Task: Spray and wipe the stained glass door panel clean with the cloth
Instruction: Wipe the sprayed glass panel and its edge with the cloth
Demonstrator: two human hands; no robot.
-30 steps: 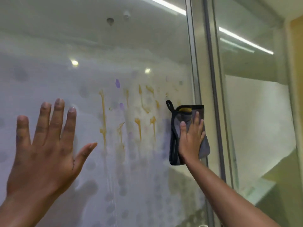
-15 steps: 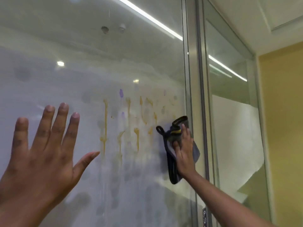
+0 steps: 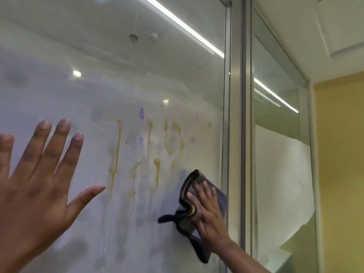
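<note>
Our right hand [image 3: 208, 217] lies flat with its fingers spread, pressing a dark grey cloth [image 3: 199, 211] against the glass door panel [image 3: 110, 91]; the hand is not curled around the cloth but pins it under the palm and fingers. The cloth is bunched, with a black edge, a thin yellow stripe and a small loop sticking out to the left. It sits low on the panel, just beside the metal door frame [image 3: 236, 123]. Our right forearm rises to it from the lower right corner.

Our left hand [image 3: 37, 186] is open and holds nothing, fingers fanned upward and thumb pointing right, at the left side of the panel; we cannot tell whether the palm touches the glass.

Between the two hands, and a little higher, yellow-brown drip stains [image 3: 116, 154] run down the glass in several vertical streaks, with a few small purple spots [image 3: 141, 113] among them. The cloth lies below and to the right of the streaks, near but not covering them. The glass around looks hazy and smeared.

Beyond the frame stands another glass pane [image 3: 279, 154], then a yellow wall [image 3: 340, 174]. Long ceiling light strips [image 3: 183, 28] show through the glass above.
</note>
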